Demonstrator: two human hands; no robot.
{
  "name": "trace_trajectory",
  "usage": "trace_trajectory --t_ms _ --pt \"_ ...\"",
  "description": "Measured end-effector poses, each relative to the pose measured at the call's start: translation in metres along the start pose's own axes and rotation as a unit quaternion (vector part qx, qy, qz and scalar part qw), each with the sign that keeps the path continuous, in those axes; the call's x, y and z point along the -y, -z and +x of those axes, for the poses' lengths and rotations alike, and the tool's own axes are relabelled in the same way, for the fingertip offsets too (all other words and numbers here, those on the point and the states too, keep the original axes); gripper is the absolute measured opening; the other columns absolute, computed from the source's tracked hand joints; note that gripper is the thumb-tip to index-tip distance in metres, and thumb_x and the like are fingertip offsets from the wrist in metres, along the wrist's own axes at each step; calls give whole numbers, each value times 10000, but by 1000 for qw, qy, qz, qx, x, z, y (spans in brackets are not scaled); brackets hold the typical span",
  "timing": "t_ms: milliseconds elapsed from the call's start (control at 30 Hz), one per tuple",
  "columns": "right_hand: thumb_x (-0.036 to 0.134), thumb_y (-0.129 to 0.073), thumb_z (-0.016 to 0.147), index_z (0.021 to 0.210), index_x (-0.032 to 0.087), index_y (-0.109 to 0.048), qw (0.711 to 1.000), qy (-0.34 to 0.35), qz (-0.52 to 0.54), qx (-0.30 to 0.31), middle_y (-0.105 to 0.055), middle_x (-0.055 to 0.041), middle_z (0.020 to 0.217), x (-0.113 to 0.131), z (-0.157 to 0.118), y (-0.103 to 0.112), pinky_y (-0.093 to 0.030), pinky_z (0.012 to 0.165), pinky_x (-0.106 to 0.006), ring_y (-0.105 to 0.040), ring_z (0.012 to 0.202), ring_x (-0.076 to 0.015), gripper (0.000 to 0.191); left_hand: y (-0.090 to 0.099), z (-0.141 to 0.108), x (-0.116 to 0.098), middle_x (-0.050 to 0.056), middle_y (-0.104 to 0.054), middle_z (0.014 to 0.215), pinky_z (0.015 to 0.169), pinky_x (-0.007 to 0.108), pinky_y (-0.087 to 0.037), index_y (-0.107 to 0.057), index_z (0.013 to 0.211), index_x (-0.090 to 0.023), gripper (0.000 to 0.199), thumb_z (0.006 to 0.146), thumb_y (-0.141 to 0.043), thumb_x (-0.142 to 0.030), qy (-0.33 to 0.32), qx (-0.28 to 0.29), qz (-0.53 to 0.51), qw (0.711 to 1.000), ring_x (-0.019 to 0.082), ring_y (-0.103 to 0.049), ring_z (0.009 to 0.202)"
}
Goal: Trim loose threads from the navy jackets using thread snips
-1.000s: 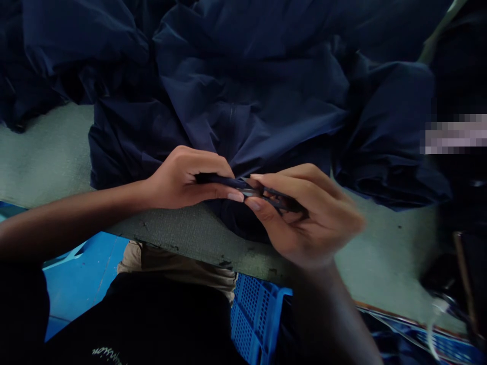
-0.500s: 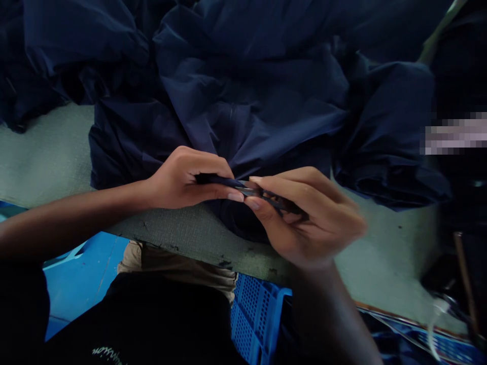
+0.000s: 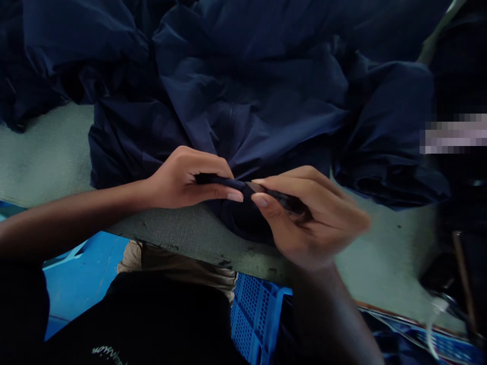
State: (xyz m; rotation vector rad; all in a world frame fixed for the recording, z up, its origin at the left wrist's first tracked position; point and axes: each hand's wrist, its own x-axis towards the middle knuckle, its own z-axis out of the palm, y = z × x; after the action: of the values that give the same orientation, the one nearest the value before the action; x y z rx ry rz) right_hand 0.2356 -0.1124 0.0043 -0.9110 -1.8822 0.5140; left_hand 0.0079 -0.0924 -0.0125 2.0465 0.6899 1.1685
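A person bends over a grey-green worktop (image 3: pixel 380 243), the left hand (image 3: pixel 175 175) pinching a folded edge of a navy garment (image 3: pixel 258 116) between thumb and fingers, above the worktop's near edge. The right hand (image 3: pixel 321 213) grips a small dark tool (image 3: pixel 287 200), its metal tip (image 3: pixel 255 187) pointing at the fold; the fingers cover most of the tool, and its exact kind is hard to tell. The garment spreads in creases from the hands toward the far edge, hiding the middle of the worktop. More navy cloth (image 3: pixel 83 40) crowds the far left corner, and a bulky navy fold (image 3: pixel 391 121) lies to the right, leaving bare surface along the near edge and toward the near right corner. There, a brown rod (image 3: pixel 464 276) and a white cord (image 3: pixel 431 329) stand in shadow beside dark objects too dim to identify, while a pixelated patch (image 3: pixel 456 134) masks part of the right side. Below the near edge are a blue perforated crate (image 3: pixel 254 309), tan cloth (image 3: pixel 182 261), a blue floor (image 3: pixel 83 276) and the wearer's black shirt (image 3: pixel 160 314), printed with pale script.
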Motion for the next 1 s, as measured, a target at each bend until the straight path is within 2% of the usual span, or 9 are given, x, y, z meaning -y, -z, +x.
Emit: trace_trajectory --t_ms 233,333,467,700,833,1000 --pt "254 -808 880 1049 277 -794 998 -44 38 -27 -752 -17 877 -2 -1 -2 -469 564 -311 -634 714 -164 170 1 0 0 26 -777 807 638 169 -511 -768 928 -125 217 900 -815 -335 13 -3 -24 1000 68 -692 688" --pt "275 -753 929 1046 287 -782 994 -69 71 -43 -717 -8 851 -1 0 -3 -469 577 -313 -605 696 -153 121 3 0 -1 65 -812 977 744 206 -580 -778 1047 -148 211 894 -823 -287 42 -6 -53 998 117 -758 851" --pt "300 -748 935 1060 317 -775 991 -90 90 -36 -712 -9 870 0 0 -2 -507 592 -328 -624 723 -170 129 4 1 -1 84 -802 1163 885 286 -634 -775 1166 -192 290 883 -829 -225 68 -14 -95 993 186 -774 1055" --pt "258 -828 860 1075 254 -779 988 -109 106 -13 -707 -6 881 -3 -2 1 -519 617 -298 -632 740 -149 220 4 0 3 72 -790 1191 958 315 -646 -770 1204 -212 358 856 -848 -172 75 -8 -141 987 195 -766 1107" --pt "247 -815 874 1057 256 -770 987 -127 97 2 -702 0 877 -2 -2 2 -508 609 -291 -618 729 -139 189 5 -1 5 74 -776 1217 906 315 -649 -767 1196 -226 357 854 -846 -159 58 1 -148 987 191 -759 1091" --pt "212 -837 846 992 250 -771 985 -145 92 24 -672 26 802 2 0 1 -448 555 -279 -575 649 -116 165 3 0 6 66 -756 1101 771 288 -607 -755 1111 -208 284 846 -847 -165 62 -4 -166 984 158 -736 950"
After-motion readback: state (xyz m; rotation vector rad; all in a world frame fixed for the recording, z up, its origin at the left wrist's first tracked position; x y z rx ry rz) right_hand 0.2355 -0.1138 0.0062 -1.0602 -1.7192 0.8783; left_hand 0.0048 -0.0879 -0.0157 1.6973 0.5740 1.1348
